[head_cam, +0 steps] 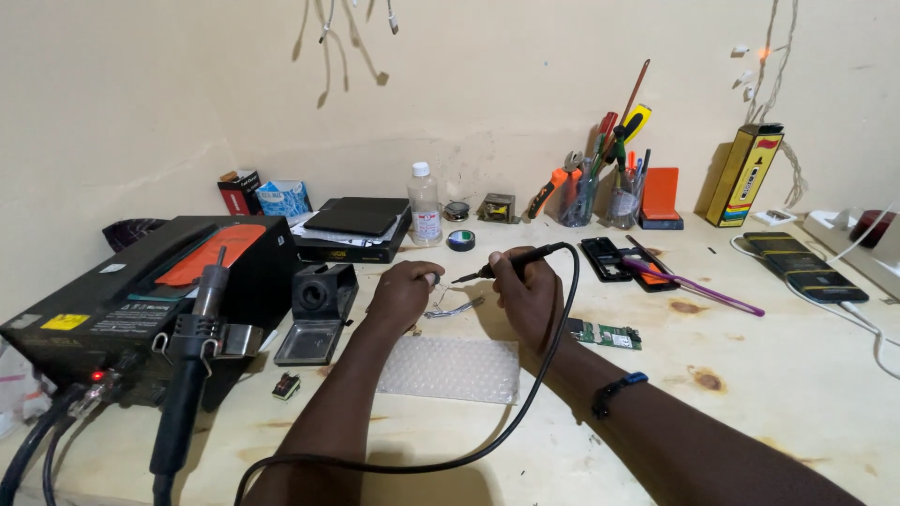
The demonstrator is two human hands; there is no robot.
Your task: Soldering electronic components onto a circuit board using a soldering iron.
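Black soldering iron (514,261), clamped in the right hand (527,292), lies near-level, tip pointing left toward the left hand (405,292).

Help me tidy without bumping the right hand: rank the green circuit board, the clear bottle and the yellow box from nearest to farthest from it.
From the right hand:
1. Green circuit board, just to its right on the table.
2. Clear bottle, behind it to the left, near the wall.
3. Yellow box, far right, against the wall.
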